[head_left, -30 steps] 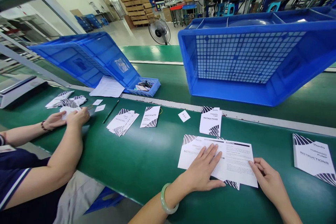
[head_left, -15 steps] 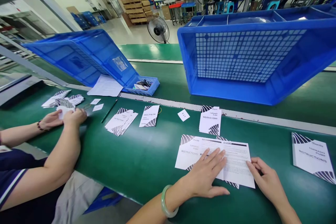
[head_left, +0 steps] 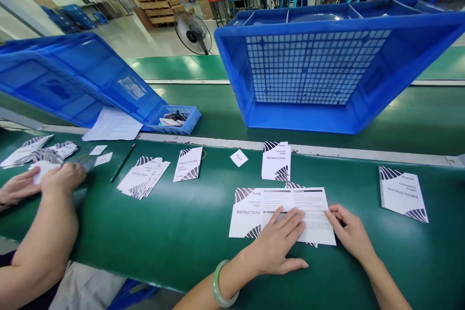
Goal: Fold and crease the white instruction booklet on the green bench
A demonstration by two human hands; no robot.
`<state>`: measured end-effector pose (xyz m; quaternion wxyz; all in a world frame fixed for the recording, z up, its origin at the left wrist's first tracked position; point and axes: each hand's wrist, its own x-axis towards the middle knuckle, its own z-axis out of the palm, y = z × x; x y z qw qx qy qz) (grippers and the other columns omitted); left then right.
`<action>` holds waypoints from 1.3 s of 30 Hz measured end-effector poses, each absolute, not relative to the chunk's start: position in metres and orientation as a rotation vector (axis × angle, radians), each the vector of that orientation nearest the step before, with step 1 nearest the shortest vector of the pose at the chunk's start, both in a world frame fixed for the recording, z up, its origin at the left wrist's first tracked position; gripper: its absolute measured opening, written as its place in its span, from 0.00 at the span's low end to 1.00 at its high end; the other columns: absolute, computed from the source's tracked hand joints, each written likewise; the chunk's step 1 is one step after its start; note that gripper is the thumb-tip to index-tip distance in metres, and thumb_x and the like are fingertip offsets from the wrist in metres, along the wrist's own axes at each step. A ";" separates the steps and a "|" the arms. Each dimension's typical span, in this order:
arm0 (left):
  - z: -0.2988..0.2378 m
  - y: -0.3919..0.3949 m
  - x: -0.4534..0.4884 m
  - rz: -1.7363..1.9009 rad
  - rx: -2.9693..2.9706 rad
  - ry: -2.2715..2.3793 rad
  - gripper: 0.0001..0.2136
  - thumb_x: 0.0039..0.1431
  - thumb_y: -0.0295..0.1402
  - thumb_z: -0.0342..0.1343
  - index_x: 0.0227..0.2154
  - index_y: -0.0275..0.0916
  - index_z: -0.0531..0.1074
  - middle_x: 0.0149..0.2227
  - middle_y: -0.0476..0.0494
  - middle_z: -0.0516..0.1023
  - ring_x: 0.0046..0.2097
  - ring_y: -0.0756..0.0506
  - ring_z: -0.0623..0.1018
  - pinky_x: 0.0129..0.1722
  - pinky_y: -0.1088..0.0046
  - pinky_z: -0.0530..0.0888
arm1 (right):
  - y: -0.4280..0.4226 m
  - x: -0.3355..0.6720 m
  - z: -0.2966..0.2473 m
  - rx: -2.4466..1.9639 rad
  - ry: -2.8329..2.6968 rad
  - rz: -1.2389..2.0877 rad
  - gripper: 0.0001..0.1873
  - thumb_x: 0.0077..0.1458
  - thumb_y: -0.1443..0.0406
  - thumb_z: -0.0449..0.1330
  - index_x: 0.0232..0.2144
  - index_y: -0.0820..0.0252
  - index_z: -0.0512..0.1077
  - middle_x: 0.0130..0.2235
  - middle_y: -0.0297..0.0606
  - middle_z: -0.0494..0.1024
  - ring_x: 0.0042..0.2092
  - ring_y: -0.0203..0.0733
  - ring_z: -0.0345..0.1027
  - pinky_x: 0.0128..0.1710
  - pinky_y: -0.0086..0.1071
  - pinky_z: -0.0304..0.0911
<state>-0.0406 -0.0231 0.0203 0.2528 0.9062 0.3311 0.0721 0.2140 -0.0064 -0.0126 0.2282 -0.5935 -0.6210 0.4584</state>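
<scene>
An unfolded instruction leaflet (head_left: 316,203) lies in front of me, its "Tornado Pump" cover panel to the left and printed text panels to the right. My left hand (head_left: 278,244), with a green bangle on the wrist, lies flat across its middle, fingers spread. At the leaflet's right edge, my right hand (head_left: 348,232) pinches the paper between thumb and curled fingers. Patterned edges of other paper peek out from underneath. Just behind sits a stack of folded instruction leaflets (head_left: 276,162). Another stack of leaflets (head_left: 403,193) stands to the right.
Beyond the belt edge, a large blue crate (head_left: 232,82) leans tilted. Another blue crate (head_left: 105,77) and a small blue bin (head_left: 191,121) stand left. Fanned leaflets (head_left: 140,177), a green pencil (head_left: 122,162) and a white card (head_left: 239,157) lie about. A co-worker's hands (head_left: 61,177) hold paper at left.
The camera view has shifted, so the scene sits further left. My left hand still rests flat on the leaflet, and my right hand stays at its right edge.
</scene>
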 end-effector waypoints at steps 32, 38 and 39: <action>0.016 -0.022 -0.039 0.123 2.462 0.979 0.33 0.59 0.55 0.40 0.61 0.40 0.51 0.65 0.42 0.45 0.65 0.37 0.45 0.63 0.49 0.45 | -0.018 0.185 -0.006 -1.404 -2.205 0.349 0.15 0.60 0.60 0.53 0.48 0.59 0.64 0.45 0.44 0.70 0.52 0.47 0.59 0.49 0.43 0.55; 0.014 -0.023 -0.040 0.098 2.467 0.981 0.33 0.59 0.55 0.40 0.62 0.40 0.50 0.65 0.43 0.43 0.66 0.37 0.44 0.63 0.48 0.45 | -0.016 0.191 -0.009 -1.417 -2.141 0.360 0.11 0.60 0.62 0.54 0.45 0.58 0.65 0.44 0.42 0.69 0.51 0.46 0.59 0.49 0.42 0.54; 0.014 -0.023 -0.040 0.095 2.467 0.982 0.33 0.59 0.55 0.40 0.62 0.40 0.50 0.65 0.44 0.43 0.66 0.38 0.44 0.63 0.48 0.45 | -0.016 0.192 -0.010 -1.416 -2.129 0.365 0.11 0.60 0.62 0.54 0.44 0.58 0.65 0.44 0.41 0.70 0.50 0.46 0.59 0.49 0.42 0.54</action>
